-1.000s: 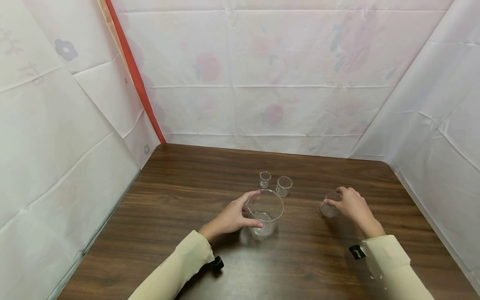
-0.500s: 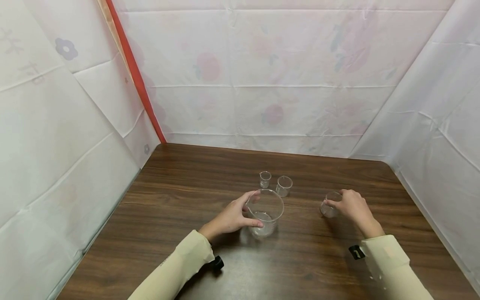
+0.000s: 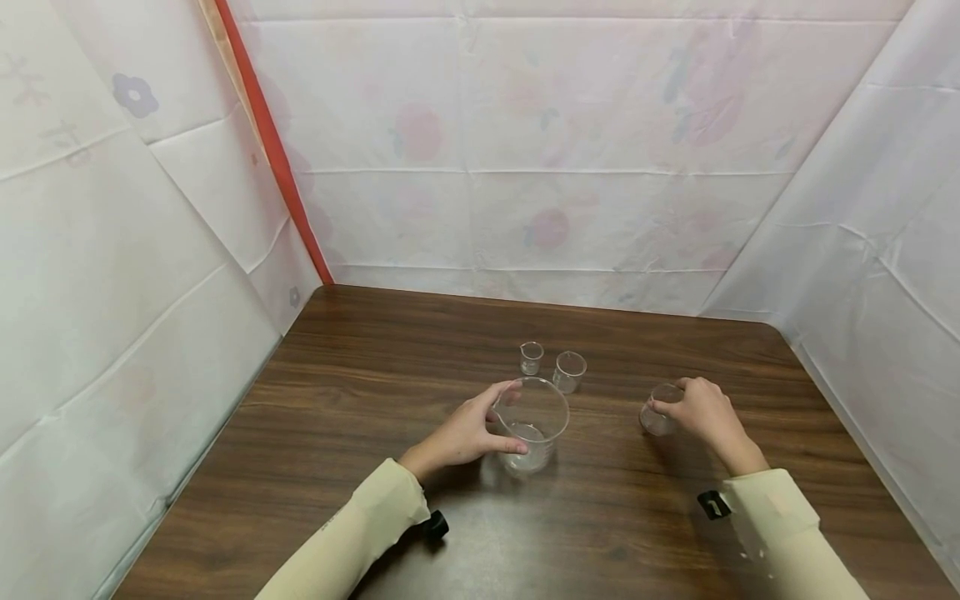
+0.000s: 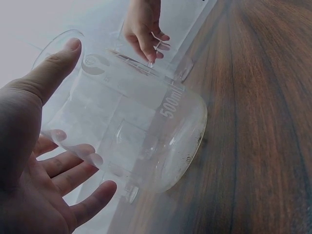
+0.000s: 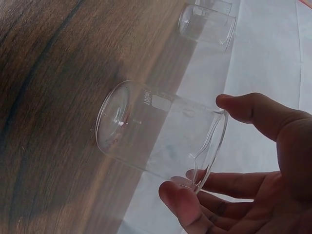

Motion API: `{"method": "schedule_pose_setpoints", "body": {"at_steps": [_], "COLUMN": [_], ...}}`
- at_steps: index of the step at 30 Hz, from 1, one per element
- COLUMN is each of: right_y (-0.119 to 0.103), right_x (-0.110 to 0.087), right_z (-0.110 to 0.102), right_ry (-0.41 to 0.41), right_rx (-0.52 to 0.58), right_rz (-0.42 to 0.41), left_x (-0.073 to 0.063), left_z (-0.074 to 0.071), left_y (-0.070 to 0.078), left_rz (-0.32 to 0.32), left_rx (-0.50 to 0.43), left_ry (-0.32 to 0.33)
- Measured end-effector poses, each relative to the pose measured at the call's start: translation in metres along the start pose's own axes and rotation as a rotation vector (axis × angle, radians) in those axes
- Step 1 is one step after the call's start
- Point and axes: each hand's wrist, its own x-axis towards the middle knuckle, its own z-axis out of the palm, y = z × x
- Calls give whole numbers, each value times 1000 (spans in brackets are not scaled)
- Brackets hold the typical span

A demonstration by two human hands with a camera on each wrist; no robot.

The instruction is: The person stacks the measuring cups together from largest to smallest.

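Our left hand (image 3: 463, 433) curls round the big beaker (image 3: 531, 423), steadying it upright on the table (image 3: 360, 392). Our right hand (image 3: 701, 410) pinches the small beaker (image 3: 658, 410) by its rim; two tiny beakers (image 3: 551, 365) stand just beyond.

The bench (image 3: 360, 400) is dark brown wood grain. The beakers (image 3: 531, 421) are clear glass. The sheets (image 3: 525, 150) are white with pale pink flowers, and a red strip (image 3: 273, 158) runs at far left.

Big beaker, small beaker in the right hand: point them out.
big beaker (image 3: 534, 421), head view, on its glass wall near the left hand.
small beaker (image 5: 156, 131), right wrist view, on its side wall.
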Motion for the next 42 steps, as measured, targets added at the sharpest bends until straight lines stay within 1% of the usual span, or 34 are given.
{"method": "schedule_pose_setpoints", "body": {"at_steps": [8, 11, 17, 22, 26, 36, 42], "right_y": [1, 1, 3, 5, 5, 0, -6], "right_x": [1, 0, -5, -8, -8, -5, -7], "right_z": [2, 1, -5, -13, -20, -28, -32], "right_ry": [26, 36, 28, 7, 5, 61, 77], "right_rx": [11, 8, 0, 6, 13, 66, 63], "right_rz": [-35, -47, -57, -47, -46, -53, -78], "left_x": [0, 0, 0, -1, 0, 1, 0], "left_z": [0, -1, -2, -2, -2, -2, -3], "left_y": [0, 0, -1, 0, 0, 1, 1], "left_rz": [-15, -5, -11, -2, 2, 0, -13], "left_rx": [10, 14, 11, -1, -2, -18, 0], "left_ry": [-5, -5, -8, -12, -12, -12, -20]}}
